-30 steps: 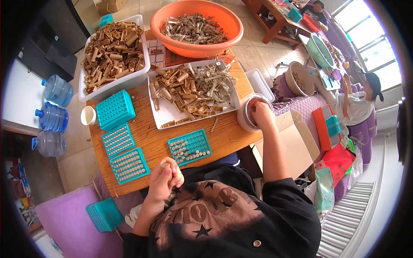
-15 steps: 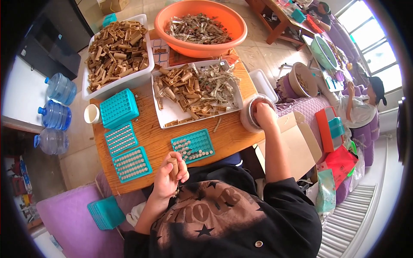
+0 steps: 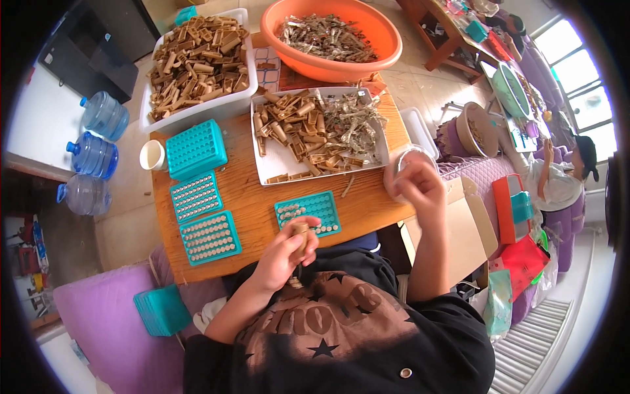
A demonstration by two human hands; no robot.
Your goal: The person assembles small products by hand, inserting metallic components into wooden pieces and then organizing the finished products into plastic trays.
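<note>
My left hand (image 3: pixel 281 257) is closed around a small tan-brown cylindrical piece (image 3: pixel 301 238), held upright in front of my chest. Something small and pale dangles below that hand. Over by the table's right edge, my right hand (image 3: pixel 422 188) is raised in a pinch, and whatever sits between its fingertips is too small to make out. Just behind it stands a clear round tub (image 3: pixel 408 155), partly covered by the hand. Beyond my left hand lies a teal tray (image 3: pixel 323 205) with round pale pieces in part of its holes.
A white tray (image 3: pixel 261 172) holds brown pieces and clear wrapped ones. Behind it are a white bin (image 3: pixel 246 79) of brown pieces and an orange basin (image 3: pixel 279 46). More teal trays (image 3: pixel 197 148) and a white cup (image 3: pixel 153 155) stand left. An open cardboard box (image 3: pixel 453 230) is at right.
My right hand has come up out of the clear tub and toward me, fingers now pinched. My left hand still grips the brown piece. The whole view has shifted slightly.
</note>
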